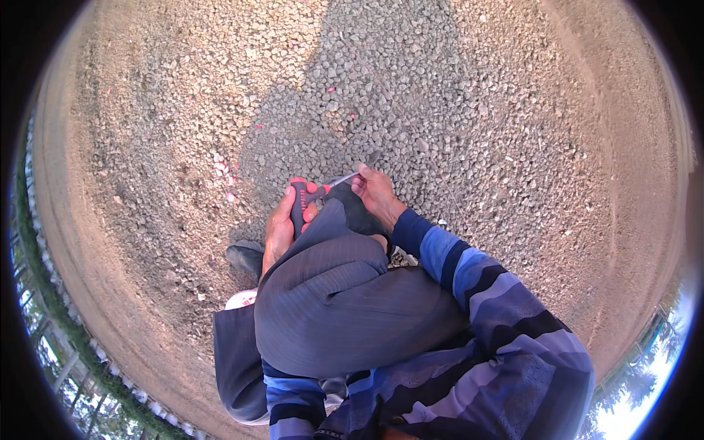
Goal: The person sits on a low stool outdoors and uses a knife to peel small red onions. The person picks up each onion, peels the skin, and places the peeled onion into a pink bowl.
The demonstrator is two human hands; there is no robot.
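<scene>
My left hand (280,225) is closed around the grey and red handle of a T-handle screwdriver (300,206), just above my raised knee. From the handle a thin metal shaft (342,180) slants up to the right. My right hand (375,190) pinches the far end of this shaft between thumb and fingers, so its tip is mostly hidden. Below the shaft, part of a dark shoe (357,212) shows. The grey trousers (352,297) cover my bent legs.
Loose gravel (418,93) spreads around me, partly in my shadow. Small pink scraps (223,168) lie on it at the left. Another dark shoe tip (245,256) and a white and red object (241,299) are beside my left arm. Bare earth and greenery border the view.
</scene>
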